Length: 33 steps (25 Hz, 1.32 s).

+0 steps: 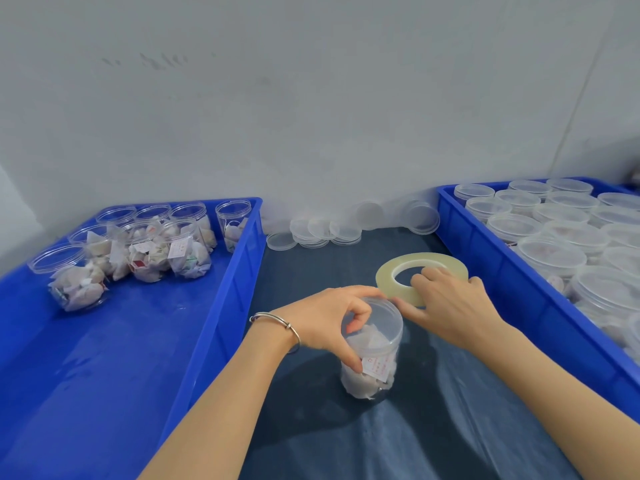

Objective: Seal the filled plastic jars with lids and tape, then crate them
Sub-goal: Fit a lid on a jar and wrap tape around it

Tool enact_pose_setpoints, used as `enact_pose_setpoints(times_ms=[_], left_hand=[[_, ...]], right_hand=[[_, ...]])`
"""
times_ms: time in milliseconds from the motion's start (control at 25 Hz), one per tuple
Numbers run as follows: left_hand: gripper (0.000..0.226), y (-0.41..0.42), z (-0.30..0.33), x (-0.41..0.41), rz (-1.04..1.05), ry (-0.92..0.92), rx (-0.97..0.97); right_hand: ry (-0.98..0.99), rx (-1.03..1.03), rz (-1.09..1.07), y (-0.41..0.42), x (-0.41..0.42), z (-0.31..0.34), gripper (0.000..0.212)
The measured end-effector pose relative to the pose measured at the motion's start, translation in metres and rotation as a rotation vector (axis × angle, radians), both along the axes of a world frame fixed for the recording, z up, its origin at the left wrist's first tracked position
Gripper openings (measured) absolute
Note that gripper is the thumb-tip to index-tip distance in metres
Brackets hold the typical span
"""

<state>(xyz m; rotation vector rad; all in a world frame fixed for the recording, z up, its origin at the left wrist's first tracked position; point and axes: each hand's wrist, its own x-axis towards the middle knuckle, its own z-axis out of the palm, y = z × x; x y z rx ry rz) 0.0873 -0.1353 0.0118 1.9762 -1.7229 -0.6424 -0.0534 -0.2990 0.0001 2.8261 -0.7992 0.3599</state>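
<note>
A worker's left hand [330, 318] grips a lidded, filled jar [372, 348] standing on the dark table between two blue crates, while the right hand [450, 303] holds a roll of clear tape [389, 271] against the lid's edge. The risks appear slight but real: tape laid crooked could wrinkle or miss the seam, and a slack grip could let the jar tip.

Small packing workroom, bare grey wall [311, 98] at 12 o'clock. Blue crates [221, 306] at 9 and 3. Loose lids [311, 232] stacked between.
</note>
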Motion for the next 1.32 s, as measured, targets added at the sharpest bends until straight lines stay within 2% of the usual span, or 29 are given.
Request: enact_pose_setpoints(times_ms=[80,200,240,280,400,440,480,560,640,680,760,880,1120,1320], left_hand=[[0.051,0.001,-0.004,-0.003,0.032,0.077,-0.056],[0.096,0.009,-0.016,-0.01,0.234,0.314,-0.213],[0.098,0.011,-0.022,-0.013,0.328,0.368,-0.295],[0.091,0.013,-0.028,-0.016,0.42,0.414,-0.378],[0.053,0.02,-0.049,-0.031,0.624,0.53,-0.58],[0.051,0.022,-0.056,-0.039,0.635,0.55,-0.606],[0.057,0.023,-0.061,-0.05,0.624,0.54,-0.609],[0.09,0.017,-0.067,-0.07,0.605,0.529,-0.587],[0.112,0.004,-0.067,-0.082,0.713,0.596,-0.62],[0.112,-0.003,-0.066,-0.084,0.786,0.609,-0.651],[0.097,-0.009,-0.066,-0.081,0.891,0.567,-0.719],[0.078,-0.002,-0.067,-0.066,0.865,0.529,-0.721],[0.076,0.012,-0.066,-0.055,0.721,0.478,-0.658],[0.074,0.018,-0.063,-0.044,0.693,0.49,-0.639]], right_hand=[[0.001,0.019,0.002,0.001,0.001,-0.001,0.053],[0.01,0.057,-0.022,-0.001,-0.003,0.0,0.048],[0.017,0.073,-0.028,-0.002,-0.006,0.0,0.047],[0.02,0.092,-0.024,-0.003,-0.008,0.0,0.045],[0.037,0.171,0.011,0.0,-0.014,-0.001,0.034],[0.051,0.198,0.016,0.001,-0.016,-0.001,0.032],[0.061,0.224,0.025,0.002,-0.017,-0.002,0.03],[0.079,0.276,0.062,0.004,-0.02,0.0,0.025],[0.11,0.275,0.124,0.01,-0.025,0.002,0.023],[0.127,0.24,0.156,0.013,-0.028,0.003,0.024],[0.148,0.132,0.215,0.016,-0.038,0.003,0.026],[0.178,0.038,0.258,0.007,-0.054,0.008,0.035],[0.198,-0.135,0.165,-0.014,-0.067,0.024,0.075],[0.134,-0.158,0.137,-0.029,-0.076,0.036,0.057]])
